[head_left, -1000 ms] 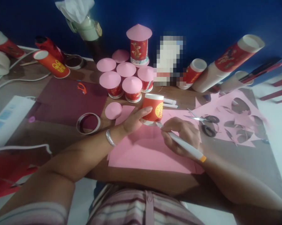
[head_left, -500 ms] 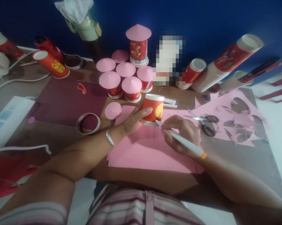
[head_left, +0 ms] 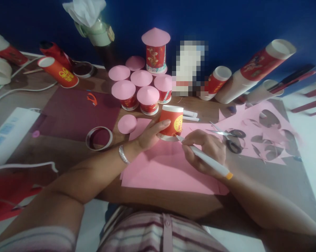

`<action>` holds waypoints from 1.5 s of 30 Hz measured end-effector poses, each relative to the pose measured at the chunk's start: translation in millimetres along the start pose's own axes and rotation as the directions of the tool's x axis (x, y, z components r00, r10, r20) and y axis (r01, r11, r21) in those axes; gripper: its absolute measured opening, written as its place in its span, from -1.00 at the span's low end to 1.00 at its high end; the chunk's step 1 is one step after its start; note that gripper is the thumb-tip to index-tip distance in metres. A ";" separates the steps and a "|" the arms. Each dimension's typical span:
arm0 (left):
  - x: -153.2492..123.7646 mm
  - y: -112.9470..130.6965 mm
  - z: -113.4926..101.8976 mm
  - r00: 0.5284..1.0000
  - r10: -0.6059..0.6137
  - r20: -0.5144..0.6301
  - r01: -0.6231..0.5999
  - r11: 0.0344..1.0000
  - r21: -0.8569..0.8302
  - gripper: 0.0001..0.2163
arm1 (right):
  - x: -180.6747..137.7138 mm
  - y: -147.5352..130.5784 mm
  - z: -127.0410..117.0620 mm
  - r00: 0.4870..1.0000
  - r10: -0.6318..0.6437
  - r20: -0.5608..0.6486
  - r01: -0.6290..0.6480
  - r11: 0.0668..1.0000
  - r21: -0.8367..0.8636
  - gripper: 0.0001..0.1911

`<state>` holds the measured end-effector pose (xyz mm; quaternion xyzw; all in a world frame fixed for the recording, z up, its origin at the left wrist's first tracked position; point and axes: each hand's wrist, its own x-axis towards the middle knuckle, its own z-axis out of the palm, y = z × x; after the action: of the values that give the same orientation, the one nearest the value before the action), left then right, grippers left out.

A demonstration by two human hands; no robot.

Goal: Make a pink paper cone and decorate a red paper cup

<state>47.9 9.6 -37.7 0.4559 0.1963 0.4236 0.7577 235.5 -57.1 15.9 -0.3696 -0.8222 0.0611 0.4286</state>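
The left hand (head_left: 152, 134) is curled around a red cup (head_left: 174, 120) with a yellow emblem, thumb across its front; most of its fingers are hidden behind. The cup stands roughly upright above pink sheets (head_left: 158, 171) at the middle of the surface (head_left: 152, 197); whether its lower edge rests on them, I cannot tell. The right hand (head_left: 206, 150) is closed in a writing grip on a white pen (head_left: 209, 161) with an orange end, its tip at the cup's lower rim, apparently touching.

Taking the cup as the centre of the clock, a pink paper cone (head_left: 127, 124) lies at nine o'clock, overlapping the sheets' corner. A white ring (head_left: 110, 137) sits farther out, between eight and nine. Short red cups with cone roofs (head_left: 148, 101) cluster near ten to eleven, and a taller roofed cup (head_left: 156, 56) rises behind them, between eleven and twelve. Scissors (head_left: 227, 133) lie open at three o'clock, partly over pink paper with curved holes (head_left: 247, 131). A tall, tilted tube (head_left: 258, 68) stands at two.
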 end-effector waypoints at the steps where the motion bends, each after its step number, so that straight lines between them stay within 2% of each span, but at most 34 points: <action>1: 0.0 -0.4 -0.4 1.000 0.001 0.008 -0.001 1.000 -0.005 -0.67 | -0.3 0.0 0.0 1.000 -0.004 -0.001 0.004 1.000 0.001 -0.88; 14: -0.7 -1.1 -2.0 0.999 0.014 0.031 -0.013 0.999 -0.033 -0.69 | -0.9 0.6 -0.4 1.000 -0.004 0.008 0.004 1.000 0.011 -0.90; 31: -1.9 -1.5 -3.3 0.998 -0.055 0.025 0.056 0.997 -0.044 -0.64 | -3.5 4.8 1.7 0.999 0.019 -0.049 -0.020 1.000 -0.017 -0.90; 45: 0.1 0.8 -0.3 1.000 -0.003 0.020 0.004 0.999 -0.034 -0.67 | -2.3 -0.3 0.1 0.999 0.043 -0.012 -0.043 0.999 -0.022 -0.91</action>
<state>47.3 10.0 -37.2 0.4469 0.1825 0.4210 0.7679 236.1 -58.8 14.4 -0.3924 -0.8121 0.0588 0.4278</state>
